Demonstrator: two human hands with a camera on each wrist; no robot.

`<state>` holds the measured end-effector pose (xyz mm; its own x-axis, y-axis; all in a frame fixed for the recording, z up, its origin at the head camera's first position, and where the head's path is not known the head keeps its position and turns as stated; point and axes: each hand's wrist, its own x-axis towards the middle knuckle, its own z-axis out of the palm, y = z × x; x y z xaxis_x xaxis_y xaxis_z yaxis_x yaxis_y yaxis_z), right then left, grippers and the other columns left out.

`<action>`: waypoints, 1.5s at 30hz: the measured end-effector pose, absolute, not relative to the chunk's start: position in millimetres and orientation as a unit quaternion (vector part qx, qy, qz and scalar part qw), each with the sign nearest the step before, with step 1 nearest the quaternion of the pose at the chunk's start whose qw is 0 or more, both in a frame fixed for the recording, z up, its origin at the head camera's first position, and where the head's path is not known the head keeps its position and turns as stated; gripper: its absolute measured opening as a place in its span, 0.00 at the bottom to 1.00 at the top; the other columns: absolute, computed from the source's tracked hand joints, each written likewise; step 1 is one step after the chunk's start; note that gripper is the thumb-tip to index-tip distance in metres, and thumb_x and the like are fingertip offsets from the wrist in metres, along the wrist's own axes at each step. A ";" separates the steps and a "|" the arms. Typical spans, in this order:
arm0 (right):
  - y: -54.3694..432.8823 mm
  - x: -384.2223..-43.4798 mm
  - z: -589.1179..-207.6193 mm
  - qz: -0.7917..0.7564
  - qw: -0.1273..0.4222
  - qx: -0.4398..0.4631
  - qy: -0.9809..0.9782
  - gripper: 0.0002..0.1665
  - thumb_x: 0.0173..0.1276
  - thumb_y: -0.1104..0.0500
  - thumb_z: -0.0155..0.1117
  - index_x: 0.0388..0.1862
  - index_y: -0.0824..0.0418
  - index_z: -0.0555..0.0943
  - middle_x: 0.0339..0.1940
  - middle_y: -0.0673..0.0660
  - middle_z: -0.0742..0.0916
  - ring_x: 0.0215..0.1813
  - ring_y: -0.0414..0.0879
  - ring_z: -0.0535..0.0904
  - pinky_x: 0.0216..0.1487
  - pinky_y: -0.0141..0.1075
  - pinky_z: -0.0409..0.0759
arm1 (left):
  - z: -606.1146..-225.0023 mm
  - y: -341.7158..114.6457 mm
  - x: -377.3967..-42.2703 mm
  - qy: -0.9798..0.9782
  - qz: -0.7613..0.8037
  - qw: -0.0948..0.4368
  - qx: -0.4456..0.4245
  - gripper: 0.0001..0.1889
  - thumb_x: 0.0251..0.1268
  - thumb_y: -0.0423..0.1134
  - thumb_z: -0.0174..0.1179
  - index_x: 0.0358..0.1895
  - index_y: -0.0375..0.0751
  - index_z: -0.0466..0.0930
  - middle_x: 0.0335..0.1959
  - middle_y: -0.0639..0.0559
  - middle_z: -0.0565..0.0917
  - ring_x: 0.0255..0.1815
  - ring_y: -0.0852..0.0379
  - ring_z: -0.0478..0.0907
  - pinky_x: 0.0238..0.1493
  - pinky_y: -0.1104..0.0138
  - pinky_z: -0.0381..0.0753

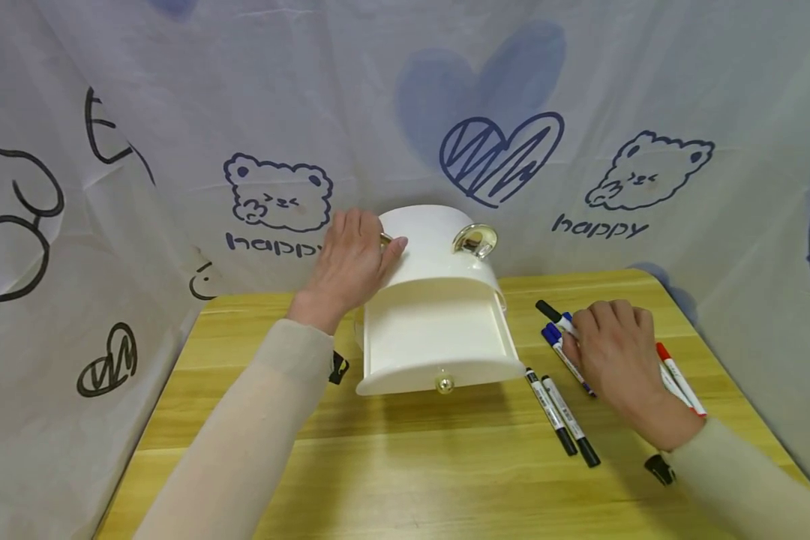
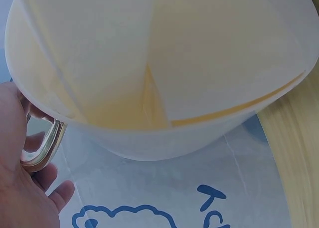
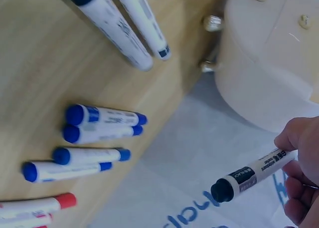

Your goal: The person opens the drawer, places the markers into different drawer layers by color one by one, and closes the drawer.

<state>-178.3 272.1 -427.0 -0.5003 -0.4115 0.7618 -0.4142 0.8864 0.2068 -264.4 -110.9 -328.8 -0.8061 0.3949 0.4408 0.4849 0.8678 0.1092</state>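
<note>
A white box (image 1: 425, 238) with a rounded top stands on the table, its front drawer (image 1: 439, 326) pulled out and a gold knob (image 1: 445, 384) on the drawer's front. My left hand (image 1: 352, 259) grips the gold handle (image 2: 49, 147) at the left of the box's top, fingers curled through it in the left wrist view. A matching gold ring (image 1: 475, 241) shows on the right. Over the markers on the right side, my right hand (image 1: 610, 356) pinches a black-capped marker (image 3: 251, 177) between thumb and fingers. That marker's cap points away from the hand.
Two black markers (image 1: 559, 418) lie right of the drawer. Several blue markers (image 3: 104, 117) lie beneath and beside the right hand, with red markers (image 1: 680, 379) farther right. A printed cloth (image 1: 378, 97) hangs behind the wooden table (image 1: 405, 480).
</note>
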 end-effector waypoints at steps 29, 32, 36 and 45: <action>202.0 -197.8 -318.8 0.092 0.426 0.313 -0.844 0.17 0.72 0.54 0.64 0.38 0.70 0.79 0.32 0.65 0.79 0.38 0.65 0.70 0.39 0.54 0.65 | -324.7 -111.2 -265.2 -0.944 -0.095 0.210 -0.238 0.21 0.86 0.54 0.48 0.38 0.40 0.60 0.37 0.45 0.60 0.42 0.45 0.58 0.50 0.55 0.61; 189.6 -198.8 -307.4 0.106 0.409 0.326 -0.846 0.14 0.68 0.57 0.69 0.35 0.69 0.79 0.31 0.65 0.80 0.38 0.65 0.70 0.39 0.53 0.66 | -324.7 -111.5 -265.0 -0.942 -0.091 0.216 -0.241 0.21 0.85 0.53 0.48 0.37 0.40 0.59 0.37 0.45 0.59 0.42 0.45 0.58 0.51 0.54 0.60; 173.0 -197.4 -296.2 0.119 0.365 0.326 -0.864 0.13 0.66 0.59 0.73 0.34 0.67 0.80 0.31 0.63 0.82 0.39 0.64 0.72 0.39 0.52 0.68 | -324.7 -111.8 -264.9 -0.940 -0.085 0.220 -0.247 0.21 0.85 0.53 0.49 0.37 0.40 0.58 0.36 0.46 0.59 0.41 0.45 0.58 0.52 0.54 0.60; 144.7 -194.2 -286.5 0.111 0.252 0.310 -0.910 0.14 0.66 0.55 0.77 0.35 0.65 0.84 0.35 0.61 0.86 0.44 0.61 0.75 0.47 0.52 0.73 | -324.9 -111.4 -264.5 -0.944 -0.087 0.210 -0.241 0.21 0.86 0.54 0.48 0.38 0.40 0.59 0.37 0.45 0.60 0.43 0.45 0.58 0.52 0.54 0.60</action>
<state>-194.2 144.7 -286.5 -0.6813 -0.5082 0.5268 -0.6199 0.7834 -0.0459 -264.5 -111.4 -324.9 -0.7955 0.4179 0.4388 0.4908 0.8691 0.0619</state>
